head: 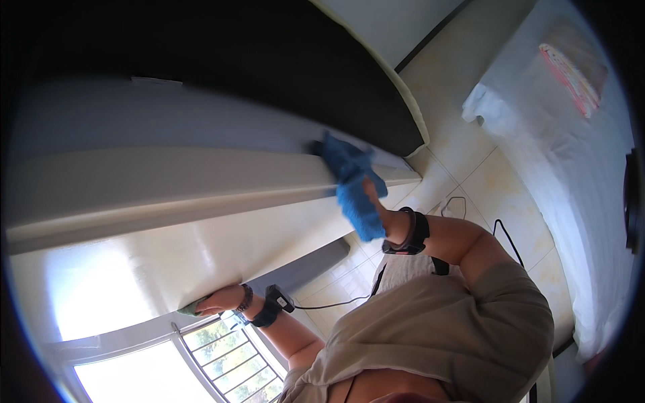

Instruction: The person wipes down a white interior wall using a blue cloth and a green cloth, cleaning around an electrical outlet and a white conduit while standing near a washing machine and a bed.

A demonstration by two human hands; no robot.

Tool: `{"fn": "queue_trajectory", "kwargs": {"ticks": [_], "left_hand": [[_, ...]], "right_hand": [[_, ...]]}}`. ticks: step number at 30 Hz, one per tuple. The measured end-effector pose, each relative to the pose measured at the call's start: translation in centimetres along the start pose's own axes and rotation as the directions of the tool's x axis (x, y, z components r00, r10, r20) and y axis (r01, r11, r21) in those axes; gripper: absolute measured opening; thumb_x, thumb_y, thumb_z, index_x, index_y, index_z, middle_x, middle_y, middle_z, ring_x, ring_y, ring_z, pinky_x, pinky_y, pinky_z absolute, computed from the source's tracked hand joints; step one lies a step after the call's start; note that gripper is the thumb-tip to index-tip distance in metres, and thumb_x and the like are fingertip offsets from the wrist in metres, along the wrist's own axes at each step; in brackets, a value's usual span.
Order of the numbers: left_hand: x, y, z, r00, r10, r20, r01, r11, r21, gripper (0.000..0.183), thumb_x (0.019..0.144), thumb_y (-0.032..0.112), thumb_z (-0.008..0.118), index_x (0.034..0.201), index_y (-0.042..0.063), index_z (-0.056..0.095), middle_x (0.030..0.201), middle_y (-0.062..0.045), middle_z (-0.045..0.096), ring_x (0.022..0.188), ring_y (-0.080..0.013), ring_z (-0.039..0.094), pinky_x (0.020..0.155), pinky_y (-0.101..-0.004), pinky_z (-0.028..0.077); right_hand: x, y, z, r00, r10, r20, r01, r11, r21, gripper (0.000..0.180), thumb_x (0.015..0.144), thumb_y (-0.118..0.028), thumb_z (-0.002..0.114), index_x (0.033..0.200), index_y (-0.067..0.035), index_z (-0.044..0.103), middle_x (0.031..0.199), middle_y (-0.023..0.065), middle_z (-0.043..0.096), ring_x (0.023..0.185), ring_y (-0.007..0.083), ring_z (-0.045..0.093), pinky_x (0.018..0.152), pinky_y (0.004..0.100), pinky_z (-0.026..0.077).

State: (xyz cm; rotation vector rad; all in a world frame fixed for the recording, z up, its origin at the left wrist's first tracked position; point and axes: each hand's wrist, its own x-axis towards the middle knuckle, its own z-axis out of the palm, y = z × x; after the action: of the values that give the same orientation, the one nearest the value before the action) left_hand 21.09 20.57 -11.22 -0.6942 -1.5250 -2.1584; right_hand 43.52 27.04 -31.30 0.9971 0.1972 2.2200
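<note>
My right hand grips a blue cloth, part of it hanging down by the wrist. The cloth is blurred and lies over the end of a long pale ledge, beside a large dark panel with a cream edge. Most of the fingers are hidden by the cloth. Lower left, my left hand rests on a folded green cloth at the lower edge of a glossy white surface. Both wrists wear black straps, and a small black device sits near the left one.
At the right stands a bed with a white sheet and a folded pink-and-white textile on it. Black cables run near my body above the tiled floor. A barred window is at the lower left.
</note>
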Motion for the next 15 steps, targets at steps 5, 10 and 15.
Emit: {"fn": "queue_trajectory", "kwargs": {"ticks": [5,10,15], "left_hand": [[-0.2,0.0,0.3,1.000,-0.015,-0.011,0.014,0.998,-0.061,0.052,0.088,0.046,0.029,0.125,0.010,0.029,0.126,-0.016,0.033,0.106,-0.0340,0.047,0.081,-0.0505,0.051],[-0.2,0.0,0.4,0.997,-0.025,-0.068,0.026,1.000,0.011,0.054,0.087,0.047,0.029,0.126,0.010,0.028,0.126,-0.017,0.033,0.105,-0.0345,0.047,0.080,-0.0508,0.051],[0.8,-0.9,-0.5,0.999,0.042,0.005,-0.042,0.998,0.042,0.055,0.087,0.048,0.027,0.127,0.010,0.026,0.126,-0.019,0.032,0.107,-0.0361,0.046,0.078,-0.0523,0.052]], "right_hand": [[0.6,0.8,-0.1,0.807,-0.586,-0.073,-0.103,-0.018,-0.995,0.034,0.089,-0.030,0.040,0.113,-0.007,0.047,0.096,0.0066,0.055,0.085,0.0141,0.053,0.077,0.0260,0.042],[-8.6,-8.1,-12.7,0.647,-0.731,-0.219,-0.234,0.083,-0.969,0.041,0.088,-0.037,0.038,0.114,-0.006,0.046,0.106,0.0063,0.050,0.095,0.0149,0.048,0.082,0.0272,0.037],[-6.5,-5.5,-12.1,0.648,-0.460,-0.606,0.089,0.837,-0.540,0.026,0.086,-0.042,0.046,0.094,-0.019,0.054,0.078,-0.0043,0.055,0.068,0.0060,0.053,0.060,0.0209,0.045]]}}
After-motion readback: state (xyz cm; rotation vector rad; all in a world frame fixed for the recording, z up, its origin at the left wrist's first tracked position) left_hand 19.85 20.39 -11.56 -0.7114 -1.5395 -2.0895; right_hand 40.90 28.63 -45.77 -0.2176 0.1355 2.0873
